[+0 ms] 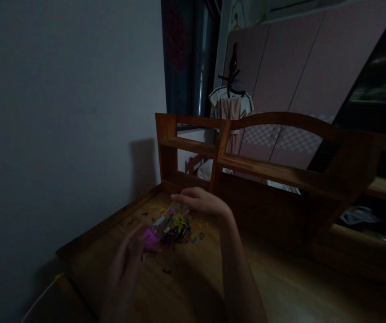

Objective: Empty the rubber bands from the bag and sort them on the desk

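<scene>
A clear plastic container (164, 218) with a bright pink end (151, 237) is held tilted between my two hands. Whether the pink part is a lid or contents cannot be made out. My left hand (128, 253), smeared by motion, is closed round the pink end. At the upper, clear end my right hand (198, 201) has its fingers bent over the container. Just behind and below lies a pile of small coloured bands (180, 228), mostly yellow and dark, resembling rubber bands. Loose pieces are scattered around it, including a dark one (167, 271) nearer me.
The wooden desk (193, 287) carries a wooden shelf unit (263, 166) along its far side. A pale wall (72, 112) borders the left. Beyond the shelves are a coat stand (234, 67) with clothes and a pink wardrobe (290, 67). The room is dim.
</scene>
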The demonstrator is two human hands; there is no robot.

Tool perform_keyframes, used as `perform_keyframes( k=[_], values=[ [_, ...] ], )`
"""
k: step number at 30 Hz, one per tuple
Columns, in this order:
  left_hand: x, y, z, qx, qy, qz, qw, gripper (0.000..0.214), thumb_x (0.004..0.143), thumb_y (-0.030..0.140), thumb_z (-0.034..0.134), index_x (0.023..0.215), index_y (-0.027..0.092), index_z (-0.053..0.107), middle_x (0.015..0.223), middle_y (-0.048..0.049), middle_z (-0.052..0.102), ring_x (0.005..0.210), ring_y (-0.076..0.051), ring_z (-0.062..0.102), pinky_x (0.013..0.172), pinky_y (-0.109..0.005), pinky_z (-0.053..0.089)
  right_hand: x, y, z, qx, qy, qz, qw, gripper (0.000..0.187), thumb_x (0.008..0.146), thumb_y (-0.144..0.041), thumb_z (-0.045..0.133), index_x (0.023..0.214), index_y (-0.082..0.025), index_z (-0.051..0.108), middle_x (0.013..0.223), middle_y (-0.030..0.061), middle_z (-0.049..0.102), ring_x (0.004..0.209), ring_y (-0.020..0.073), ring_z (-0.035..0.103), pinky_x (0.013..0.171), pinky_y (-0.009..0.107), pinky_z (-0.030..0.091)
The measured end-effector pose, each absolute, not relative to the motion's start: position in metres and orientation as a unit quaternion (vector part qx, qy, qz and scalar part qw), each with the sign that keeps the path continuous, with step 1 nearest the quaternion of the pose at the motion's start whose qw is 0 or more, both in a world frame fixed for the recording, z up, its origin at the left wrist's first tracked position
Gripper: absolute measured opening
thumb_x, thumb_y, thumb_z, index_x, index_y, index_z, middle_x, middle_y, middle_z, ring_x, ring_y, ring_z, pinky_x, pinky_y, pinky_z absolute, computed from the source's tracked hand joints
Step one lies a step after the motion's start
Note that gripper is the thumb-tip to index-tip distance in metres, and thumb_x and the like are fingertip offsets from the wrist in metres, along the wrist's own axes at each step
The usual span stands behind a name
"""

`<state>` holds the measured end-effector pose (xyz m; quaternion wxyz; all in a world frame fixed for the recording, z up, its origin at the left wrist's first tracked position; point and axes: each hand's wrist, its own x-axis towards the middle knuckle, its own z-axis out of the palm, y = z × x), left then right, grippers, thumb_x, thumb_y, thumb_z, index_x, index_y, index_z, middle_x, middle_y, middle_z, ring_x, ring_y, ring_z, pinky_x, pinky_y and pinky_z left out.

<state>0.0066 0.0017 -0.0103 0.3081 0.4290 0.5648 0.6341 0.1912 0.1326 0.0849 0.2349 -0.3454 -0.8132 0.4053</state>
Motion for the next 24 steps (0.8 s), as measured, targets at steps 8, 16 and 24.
perform_keyframes(
  k=[8, 16, 24],
  values=[
    [-0.003, -0.003, -0.022, 0.452, 0.543, 0.642, 0.297, 0.058, 0.073, 0.052, 0.07, 0.124, 0.025, 0.059, 0.129, -0.0077, 0.06, 0.12, -0.03, 0.055, 0.102, -0.042, 0.047, 0.181, 0.126, 0.086, -0.363, -0.825, 0.374, 0.217, 0.06, 0.082, -0.073, 0.047, 0.083, -0.016, 0.065, 0.07, -0.0002, 0.06, 0.053, 0.0081, 0.053, 0.046, 0.02, 0.039],
    [-0.022, -0.015, -0.051, 0.421, 0.642, 0.592, 0.245, 0.055, 0.075, 0.056, 0.065, 0.122, 0.027, 0.062, 0.124, -0.0055, 0.064, 0.118, -0.032, 0.057, 0.1, -0.043, 0.048, 0.159, 0.125, 0.078, -0.343, -0.85, 0.355, 0.184, 0.059, 0.084, -0.072, 0.044, 0.076, -0.017, 0.063, 0.066, -0.001, 0.058, 0.051, 0.0085, 0.055, 0.047, 0.019, 0.039],
    [-0.049, -0.013, -0.089, 0.544, 0.585, 0.598, 0.059, 0.018, 0.079, 0.039, 0.065, 0.091, 0.029, 0.073, 0.105, -0.0067, 0.071, 0.108, -0.031, 0.062, 0.098, -0.043, 0.049, 0.132, 0.144, 0.04, -0.375, -0.815, 0.421, 0.132, 0.053, 0.085, -0.064, 0.048, 0.069, -0.017, 0.066, 0.061, -0.0009, 0.058, 0.05, 0.0107, 0.052, 0.046, 0.02, 0.04]
  ],
)
